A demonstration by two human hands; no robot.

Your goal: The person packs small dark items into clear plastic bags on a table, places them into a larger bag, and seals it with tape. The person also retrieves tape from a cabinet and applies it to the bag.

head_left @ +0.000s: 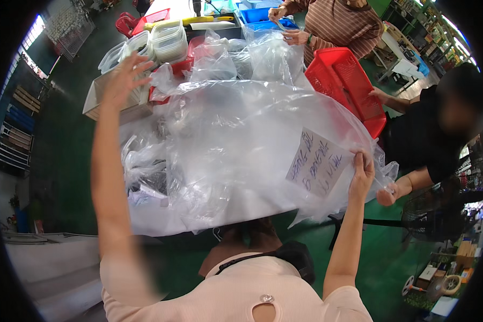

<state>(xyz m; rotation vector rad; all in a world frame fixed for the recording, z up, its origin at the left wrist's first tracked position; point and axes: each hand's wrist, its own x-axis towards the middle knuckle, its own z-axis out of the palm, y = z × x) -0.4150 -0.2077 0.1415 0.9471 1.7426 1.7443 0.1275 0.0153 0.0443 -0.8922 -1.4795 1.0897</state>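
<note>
A large clear plastic bag (pixel 236 139) lies spread across the white table (pixel 155 219). A white paper label (pixel 315 162) with handwriting lies on or inside its right part; I cannot tell which. My right hand (pixel 361 173) is closed on the bag's gathered right end, beside the label. My left hand (pixel 124 80) is raised at the far left, fingers apart and holding nothing, over a whitish bin (pixel 94 99) and near stacked clear plastic tubs (pixel 168 40). At the right, a co-worker's hand (pixel 387 194) grips the same bag's corner.
That co-worker's other hand (pixel 380 96) touches a red basket (pixel 344 86) tilted at the table's right edge. Filled clear bags (pixel 276 56) stand at the back, where another person (pixel 338 27) works. More bags (pixel 145 166) sit at left. A fan (pixel 432 209) stands at right.
</note>
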